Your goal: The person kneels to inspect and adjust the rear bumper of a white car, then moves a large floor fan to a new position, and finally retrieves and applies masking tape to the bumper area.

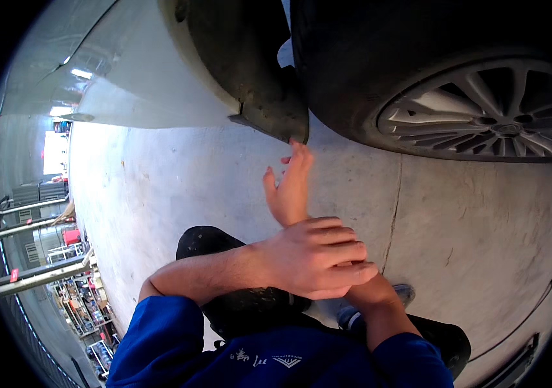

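My left hand (pixel 318 258) lies across my right forearm (pixel 376 299), its fingers wrapped round it near the wrist. Beyond it, my right hand (pixel 294 181) reaches up and forward with fingers apart and nothing visible in them. Its fingertips come up to the lower edge of a black mud flap (pixel 289 116) behind the car's wheel arch; I cannot tell whether they touch it. To the right of the flap stands a black tyre (pixel 347 97) on a silver multi-spoke wheel (pixel 483 119).
A light car body panel (pixel 140 84) fills the upper left. Under me is a grey concrete floor (pixel 153 174) with a crack running across it. Shelves with many small items (pixel 79 301) line the far left. A thin dark cable (pixel 528 317) lies at the lower right.
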Demonstrator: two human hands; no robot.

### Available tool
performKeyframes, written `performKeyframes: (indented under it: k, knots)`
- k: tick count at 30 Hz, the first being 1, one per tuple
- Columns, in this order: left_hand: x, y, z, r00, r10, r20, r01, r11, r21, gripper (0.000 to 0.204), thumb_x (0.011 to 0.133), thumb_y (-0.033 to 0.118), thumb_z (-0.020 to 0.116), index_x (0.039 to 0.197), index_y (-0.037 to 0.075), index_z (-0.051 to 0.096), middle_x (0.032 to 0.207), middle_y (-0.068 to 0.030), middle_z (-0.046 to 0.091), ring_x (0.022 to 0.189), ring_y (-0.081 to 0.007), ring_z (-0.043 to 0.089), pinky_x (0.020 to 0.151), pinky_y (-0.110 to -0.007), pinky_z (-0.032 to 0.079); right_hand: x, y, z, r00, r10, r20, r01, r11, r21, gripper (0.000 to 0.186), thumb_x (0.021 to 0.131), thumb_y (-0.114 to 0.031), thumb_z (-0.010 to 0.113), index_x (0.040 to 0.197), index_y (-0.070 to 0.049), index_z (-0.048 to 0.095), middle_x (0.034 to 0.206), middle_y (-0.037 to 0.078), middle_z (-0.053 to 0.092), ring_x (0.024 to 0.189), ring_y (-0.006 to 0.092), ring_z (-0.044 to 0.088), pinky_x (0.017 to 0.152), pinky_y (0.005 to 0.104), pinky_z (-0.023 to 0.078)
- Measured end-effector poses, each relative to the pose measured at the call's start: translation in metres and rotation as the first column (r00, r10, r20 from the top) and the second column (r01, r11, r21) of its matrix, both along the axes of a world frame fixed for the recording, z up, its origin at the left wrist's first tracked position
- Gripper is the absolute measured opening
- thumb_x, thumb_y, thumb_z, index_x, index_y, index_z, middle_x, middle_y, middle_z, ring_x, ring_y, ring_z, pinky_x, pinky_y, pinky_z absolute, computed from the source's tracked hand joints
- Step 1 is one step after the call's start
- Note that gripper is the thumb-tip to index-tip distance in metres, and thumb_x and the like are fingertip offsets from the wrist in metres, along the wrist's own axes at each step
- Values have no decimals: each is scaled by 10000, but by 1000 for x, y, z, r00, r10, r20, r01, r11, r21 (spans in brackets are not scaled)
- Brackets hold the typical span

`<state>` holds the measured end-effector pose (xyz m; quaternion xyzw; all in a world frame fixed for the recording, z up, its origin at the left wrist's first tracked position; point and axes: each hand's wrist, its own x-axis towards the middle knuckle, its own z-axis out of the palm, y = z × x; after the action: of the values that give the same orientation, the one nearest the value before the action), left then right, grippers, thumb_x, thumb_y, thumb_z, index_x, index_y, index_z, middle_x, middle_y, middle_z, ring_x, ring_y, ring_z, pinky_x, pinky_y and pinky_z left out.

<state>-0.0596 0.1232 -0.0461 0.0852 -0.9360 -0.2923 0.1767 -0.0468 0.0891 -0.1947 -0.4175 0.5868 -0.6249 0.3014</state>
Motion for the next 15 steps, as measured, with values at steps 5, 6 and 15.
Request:
performKeyframes:
  k: [5, 6, 15]
  knots:
    - [-1, -6, -9, 999, 38, -28, -38, 999, -3, 284, 630, 79, 662, 912, 90, 633, 752, -17, 562, 669, -167, 564, 624, -281, 467, 12, 12, 24, 985, 15, 171, -15, 1000, -3, 580, 731, 45, 569, 1262, 9, 339, 1228, 196, 377, 944, 264, 494, 825, 366, 420]
    - [0, -7, -10, 999, 42, -32, -42, 999, -5, 289, 627, 76, 663, 914, 87, 633, 747, -18, 560, 664, -167, 563, 621, -280, 466, 15, 14, 24, 984, 32, 173, -30, 999, -16, 539, 739, 22, 560, 1242, 17, 365, 1217, 204, 396, 988, 294, 481, 854, 375, 409]
    - [0, -8, -13, 996, 73, 56, -74, 997, 16, 250, 673, 82, 647, 920, 100, 617, 762, -24, 573, 688, -174, 582, 641, -295, 477, 95, 70, -1, 581, 791, 191, -785, 606, -124, 481, 856, -242, 563, 1237, 18, 427, 1271, 176, 445, 1134, 315, 469, 971, 398, 362]
